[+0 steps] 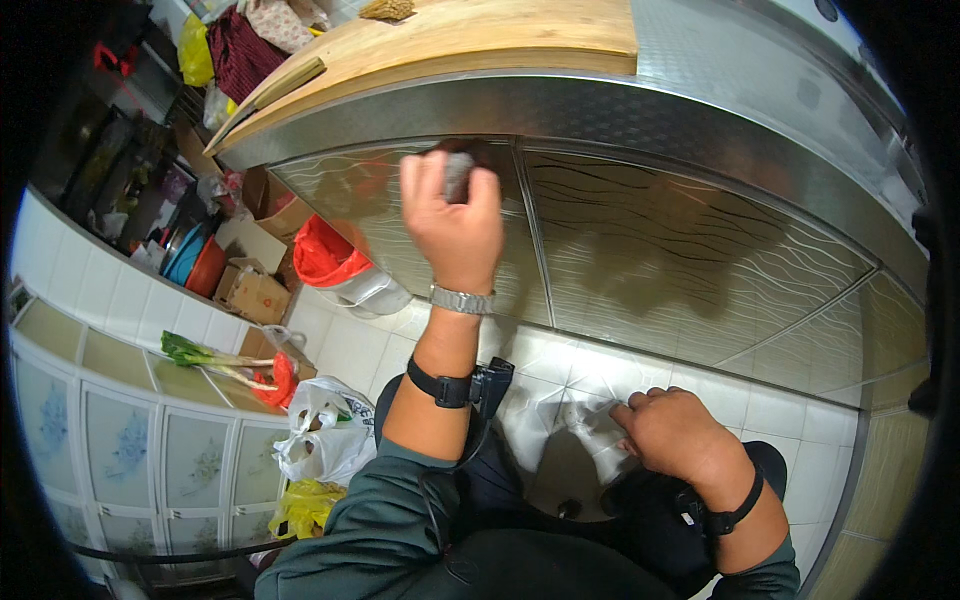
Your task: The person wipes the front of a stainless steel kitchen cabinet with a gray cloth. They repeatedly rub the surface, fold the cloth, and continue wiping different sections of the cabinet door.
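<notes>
My left hand [452, 222] is raised in front of the cabinet door under the counter, with a watch at its wrist. Its fingers and thumb close around a small grey, rounded thing [458, 178], too blurred to name. Low on the right, my right hand [680, 432] is closed above my lap, its fingertips pinching at the edge of a thin, clear plastic bag [596, 425]. A dark grey-brown shape [566, 470] shows between my legs beside the bag; what it is cannot be made out.
Ahead, frosted cabinet doors [680, 260] run below a steel counter [740, 140] bearing a wooden board [480, 35]. To the left stand a bin with a red liner [330, 255], cardboard boxes [255, 290], leeks [215, 358] and a white plastic bag [325, 440].
</notes>
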`<action>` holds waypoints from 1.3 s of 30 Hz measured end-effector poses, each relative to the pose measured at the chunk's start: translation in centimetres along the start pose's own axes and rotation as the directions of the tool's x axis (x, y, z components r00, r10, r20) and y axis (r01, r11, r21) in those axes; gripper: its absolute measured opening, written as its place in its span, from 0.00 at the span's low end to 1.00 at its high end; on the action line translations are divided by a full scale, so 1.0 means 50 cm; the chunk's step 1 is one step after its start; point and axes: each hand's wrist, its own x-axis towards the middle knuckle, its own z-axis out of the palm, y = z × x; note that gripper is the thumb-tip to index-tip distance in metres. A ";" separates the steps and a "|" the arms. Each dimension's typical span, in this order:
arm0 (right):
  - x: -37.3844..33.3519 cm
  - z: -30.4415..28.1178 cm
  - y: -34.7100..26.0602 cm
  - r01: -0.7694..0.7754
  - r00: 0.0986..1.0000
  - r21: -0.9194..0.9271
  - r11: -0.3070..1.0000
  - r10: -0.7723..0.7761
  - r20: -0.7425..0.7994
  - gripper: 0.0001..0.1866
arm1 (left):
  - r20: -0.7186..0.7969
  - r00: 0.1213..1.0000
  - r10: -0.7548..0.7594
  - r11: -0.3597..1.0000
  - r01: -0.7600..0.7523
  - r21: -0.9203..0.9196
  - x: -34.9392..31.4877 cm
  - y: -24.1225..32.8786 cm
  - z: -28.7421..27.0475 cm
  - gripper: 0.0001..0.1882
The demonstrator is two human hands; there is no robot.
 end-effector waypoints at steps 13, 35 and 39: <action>-0.011 0.004 0.004 0.007 0.999 -0.032 0.999 -0.008 -0.036 0.22 | -0.047 0.999 -0.018 0.990 0.025 0.140 0.007 -0.015 0.003 0.07; -0.009 0.011 0.010 -0.018 1.000 -0.050 0.999 0.019 0.014 0.20 | -0.082 0.994 -0.067 0.997 0.070 0.033 -0.009 -0.003 0.023 0.06; -0.014 0.013 0.009 0.035 0.996 -0.039 0.999 -0.038 -0.084 0.20 | -0.060 0.996 -0.068 0.988 0.075 0.131 0.021 -0.020 0.005 0.08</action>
